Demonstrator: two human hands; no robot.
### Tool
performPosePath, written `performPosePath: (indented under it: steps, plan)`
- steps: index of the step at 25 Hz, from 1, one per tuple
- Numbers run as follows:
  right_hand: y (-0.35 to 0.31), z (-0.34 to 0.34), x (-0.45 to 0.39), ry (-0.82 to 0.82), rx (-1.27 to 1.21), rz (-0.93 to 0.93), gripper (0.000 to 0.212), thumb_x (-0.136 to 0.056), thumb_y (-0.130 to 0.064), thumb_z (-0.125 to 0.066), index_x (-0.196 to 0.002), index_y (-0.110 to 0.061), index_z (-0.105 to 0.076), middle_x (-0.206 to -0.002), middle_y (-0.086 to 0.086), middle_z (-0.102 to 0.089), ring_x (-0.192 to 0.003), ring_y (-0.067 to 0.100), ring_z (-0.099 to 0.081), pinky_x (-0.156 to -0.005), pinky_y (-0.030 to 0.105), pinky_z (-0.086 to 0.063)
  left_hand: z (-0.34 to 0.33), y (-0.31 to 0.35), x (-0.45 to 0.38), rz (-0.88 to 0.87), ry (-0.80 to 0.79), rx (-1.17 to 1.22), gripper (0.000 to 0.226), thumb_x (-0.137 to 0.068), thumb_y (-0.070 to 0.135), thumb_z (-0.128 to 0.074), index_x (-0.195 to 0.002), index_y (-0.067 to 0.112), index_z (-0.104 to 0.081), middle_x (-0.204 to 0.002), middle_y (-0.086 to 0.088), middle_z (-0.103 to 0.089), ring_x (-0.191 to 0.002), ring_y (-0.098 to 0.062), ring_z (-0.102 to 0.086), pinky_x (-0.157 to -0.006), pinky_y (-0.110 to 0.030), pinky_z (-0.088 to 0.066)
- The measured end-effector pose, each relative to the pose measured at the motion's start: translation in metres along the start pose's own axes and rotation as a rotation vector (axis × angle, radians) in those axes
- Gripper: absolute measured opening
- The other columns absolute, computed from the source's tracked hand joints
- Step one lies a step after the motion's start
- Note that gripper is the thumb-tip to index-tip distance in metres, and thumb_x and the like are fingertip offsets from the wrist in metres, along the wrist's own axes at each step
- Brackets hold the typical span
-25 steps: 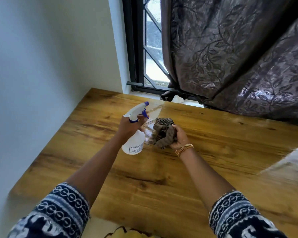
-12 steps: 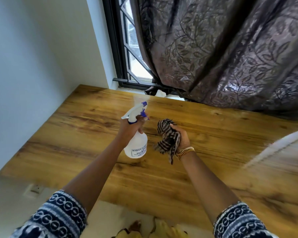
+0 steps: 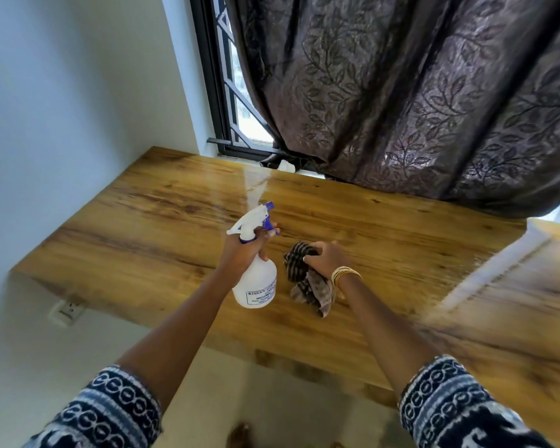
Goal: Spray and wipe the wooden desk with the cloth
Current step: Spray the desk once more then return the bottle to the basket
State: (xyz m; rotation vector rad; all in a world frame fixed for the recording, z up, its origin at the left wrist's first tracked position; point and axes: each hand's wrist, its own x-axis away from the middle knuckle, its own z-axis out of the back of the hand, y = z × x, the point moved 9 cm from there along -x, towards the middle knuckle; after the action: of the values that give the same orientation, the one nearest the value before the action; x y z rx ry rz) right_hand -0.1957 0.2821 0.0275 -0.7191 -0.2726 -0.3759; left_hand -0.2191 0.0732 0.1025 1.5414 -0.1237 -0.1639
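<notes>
The left hand (image 3: 241, 253) grips the bottle (image 3: 255, 279) above the tabletop (image 3: 143, 227), while the right hand (image 3: 325, 258) clutches the cloth (image 3: 299, 270).

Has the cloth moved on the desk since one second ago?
Yes. The cloth, gripped by the right hand, has come toward the desk's near edge, away from the window.

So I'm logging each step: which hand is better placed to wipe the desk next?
The right hand. It already grips the cloth against the desk, while the left hand holds the spray bottle.
</notes>
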Motion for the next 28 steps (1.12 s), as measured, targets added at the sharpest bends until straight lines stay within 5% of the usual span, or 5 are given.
performPosePath:
  steps: [3,9,18,22,28]
  plan:
    - [-0.017,0.025,0.024,0.161,-0.057,0.130,0.048,-0.082,-0.031,-0.067,-0.129,-0.027,-0.057,-0.131,0.007,-0.047,-0.117,0.026,-0.054,-0.094,0.035,-0.048,-0.013,0.009,0.004,-0.023,-0.093,0.003,0.019,-0.090,0.006,-0.068,-0.108,0.011,-0.070,-0.088,0.004,-0.076,-0.068,-0.007,-0.068,-0.079,-0.039,-0.056]
    - [-0.047,-0.011,0.089,-0.269,-0.283,0.343,0.053,-0.084,-0.019,-0.074,-0.133,-0.019,-0.055,-0.130,0.002,-0.061,-0.121,0.018,-0.057,-0.098,0.034,-0.047,-0.073,0.032,0.023,0.033,-0.452,0.072,0.016,-0.082,0.025,-0.072,-0.097,0.026,-0.077,-0.111,-0.006,-0.074,-0.109,-0.025,-0.067,-0.096,-0.043,-0.051]
    - [0.045,0.016,0.176,0.189,-0.363,0.178,0.085,-0.050,-0.051,-0.088,-0.125,-0.026,-0.058,-0.114,-0.009,-0.068,-0.104,0.013,-0.064,-0.088,0.037,-0.055,-0.164,0.030,0.093,0.005,-0.702,-0.176,0.036,-0.080,0.031,-0.078,-0.111,0.016,-0.067,-0.108,-0.003,-0.071,-0.107,-0.019,-0.065,-0.096,-0.045,-0.052]
    - [0.110,0.034,0.226,0.379,-0.452,0.077,0.067,-0.062,-0.026,-0.092,-0.120,-0.021,-0.059,-0.104,-0.012,-0.065,-0.092,-0.002,-0.061,-0.079,0.024,-0.048,-0.187,-0.011,0.131,0.167,-0.729,-0.290,0.064,-0.064,0.057,-0.079,-0.121,0.033,-0.060,-0.131,-0.005,-0.059,-0.120,-0.019,-0.056,-0.099,-0.043,-0.050]
    - [0.248,0.053,0.318,0.614,-0.653,-0.104,0.067,-0.059,-0.020,-0.094,-0.115,-0.021,-0.056,-0.108,-0.006,-0.064,-0.099,0.009,-0.062,-0.086,0.030,-0.051,-0.240,-0.045,0.206,0.007,-0.592,-0.410,0.023,-0.092,0.035,-0.062,-0.109,0.021,-0.066,-0.110,0.002,-0.065,-0.109,-0.019,-0.062,-0.083,-0.027,-0.047]
